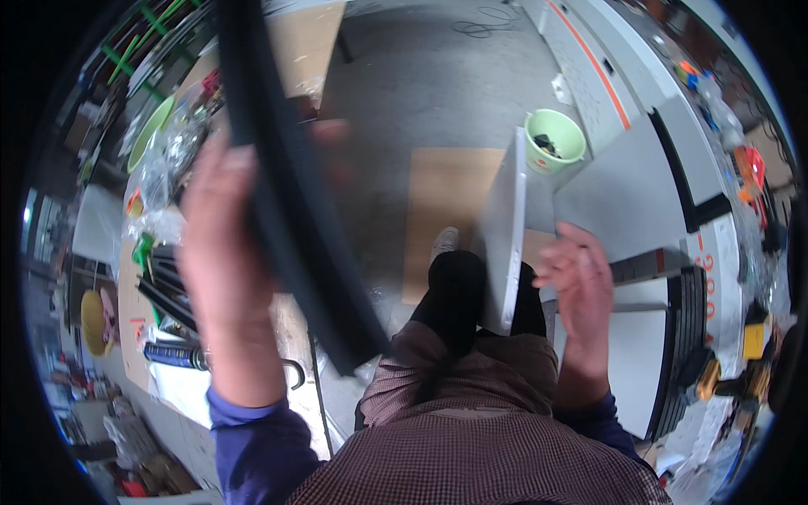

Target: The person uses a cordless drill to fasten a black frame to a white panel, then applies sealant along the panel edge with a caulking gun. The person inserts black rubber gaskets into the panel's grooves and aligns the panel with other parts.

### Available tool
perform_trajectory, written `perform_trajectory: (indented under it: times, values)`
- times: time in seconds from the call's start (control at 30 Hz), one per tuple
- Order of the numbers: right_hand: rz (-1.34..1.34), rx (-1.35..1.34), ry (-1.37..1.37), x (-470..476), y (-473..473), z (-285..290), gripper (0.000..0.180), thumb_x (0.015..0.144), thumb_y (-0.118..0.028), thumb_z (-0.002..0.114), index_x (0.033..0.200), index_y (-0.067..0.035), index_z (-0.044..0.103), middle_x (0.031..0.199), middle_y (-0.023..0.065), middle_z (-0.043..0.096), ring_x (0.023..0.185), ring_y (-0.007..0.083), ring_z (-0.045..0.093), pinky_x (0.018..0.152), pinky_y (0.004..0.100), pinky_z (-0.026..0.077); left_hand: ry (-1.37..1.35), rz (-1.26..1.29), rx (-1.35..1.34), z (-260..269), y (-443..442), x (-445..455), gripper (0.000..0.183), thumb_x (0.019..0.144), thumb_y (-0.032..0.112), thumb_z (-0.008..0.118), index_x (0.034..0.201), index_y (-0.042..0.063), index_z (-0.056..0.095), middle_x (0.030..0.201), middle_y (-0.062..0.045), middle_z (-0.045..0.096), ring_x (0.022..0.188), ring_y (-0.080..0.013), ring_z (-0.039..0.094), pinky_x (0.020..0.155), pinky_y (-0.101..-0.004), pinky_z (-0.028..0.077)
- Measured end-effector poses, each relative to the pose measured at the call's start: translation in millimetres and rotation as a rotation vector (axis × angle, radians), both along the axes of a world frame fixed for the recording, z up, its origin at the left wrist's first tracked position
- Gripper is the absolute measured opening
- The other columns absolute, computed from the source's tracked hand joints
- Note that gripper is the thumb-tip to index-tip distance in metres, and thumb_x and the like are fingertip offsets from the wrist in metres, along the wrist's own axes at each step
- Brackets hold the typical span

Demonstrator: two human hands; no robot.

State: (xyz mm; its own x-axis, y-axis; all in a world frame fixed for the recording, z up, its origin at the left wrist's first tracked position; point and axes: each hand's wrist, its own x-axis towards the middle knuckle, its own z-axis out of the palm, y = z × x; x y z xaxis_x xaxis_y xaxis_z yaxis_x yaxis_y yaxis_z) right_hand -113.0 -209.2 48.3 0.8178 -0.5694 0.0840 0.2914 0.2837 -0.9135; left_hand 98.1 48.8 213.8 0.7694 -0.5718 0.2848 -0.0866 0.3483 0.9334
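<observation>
My left hand (pixel 230 265) grips a long black strip (pixel 315 265), blurred by motion, that crosses the upper left of the view close to the camera. The strip looks grooved along its length; its near end hangs above my lap. Between my knees a flat light-grey panel (pixel 507 240) stands on edge, its pale narrow rim turned up towards me. My right hand (pixel 579 271) is raised just to the right of this panel, fingers spread and slightly curled, apart from it and with nothing in them.
Right of me, grey panels (pixel 625 183) with black edges lean beside a stack of black-edged panels (pixel 631 360). A cordless drill (pixel 732 382) lies beyond. A light-green bucket (pixel 555 136) holds small scraps. At left, a cluttered workbench (pixel 136 309) carries plastic bags and a dark-blue cartridge (pixel 173 355).
</observation>
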Motion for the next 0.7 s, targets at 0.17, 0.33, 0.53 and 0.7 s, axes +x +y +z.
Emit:
perform_trajectory:
  times: [0.17, 0.33, 0.53, 0.7]
  values:
    - [-0.08, -0.323, -0.07, 0, 44, 56, 0.054, 0.102, -0.031, 0.05, 0.143, 0.001, 0.037, 0.124, 0.0131, 0.055, 0.112, 0.0193, 0.056, 0.097, 0.0347, 0.044, -0.006, -0.178, 0.23, -62, -133, -96, 0.046, 0.102, 0.016, 0.048, 0.14, -0.008, 0.039, 0.125, -0.017, 0.058, 0.12, -0.0194, 0.053, 0.102, -0.032, 0.041]
    - [-0.277, -0.191, 0.029, -33, 18, 29, 0.037, 0.1, -0.02, 0.052, 0.131, 0.0, 0.05, 0.117, 0.0058, 0.059, 0.104, 0.0123, 0.055, 0.092, 0.0272, 0.043, -0.495, -0.249, 0.117, -140, -149, -112, 0.049, 0.105, 0.03, 0.041, 0.141, -0.003, 0.043, 0.136, -0.019, 0.052, 0.128, -0.0276, 0.049, 0.106, -0.0369, 0.038]
    - [-0.512, -0.025, 0.348, -65, -39, -38, 0.027, 0.102, -0.03, 0.054, 0.111, -0.004, 0.058, 0.08, -0.0014, 0.058, 0.068, 0.005, 0.054, 0.06, 0.0204, 0.046, -0.254, -0.074, 0.887, -260, -95, -89, 0.068, 0.079, -0.003, 0.056, 0.144, -0.003, 0.034, 0.131, -0.024, 0.05, 0.121, -0.0353, 0.053, 0.104, -0.0414, 0.043]
    - [-0.537, 0.128, 0.403, -66, -48, -91, 0.026, 0.102, -0.031, 0.054, 0.103, -0.005, 0.059, 0.077, -0.0004, 0.058, 0.063, 0.0072, 0.053, 0.056, 0.0237, 0.046, -0.363, -0.193, 0.753, -325, -83, -152, 0.083, 0.076, 0.007, 0.072, 0.145, -0.005, 0.029, 0.138, -0.028, 0.043, 0.126, -0.0405, 0.047, 0.109, -0.0434, 0.039]
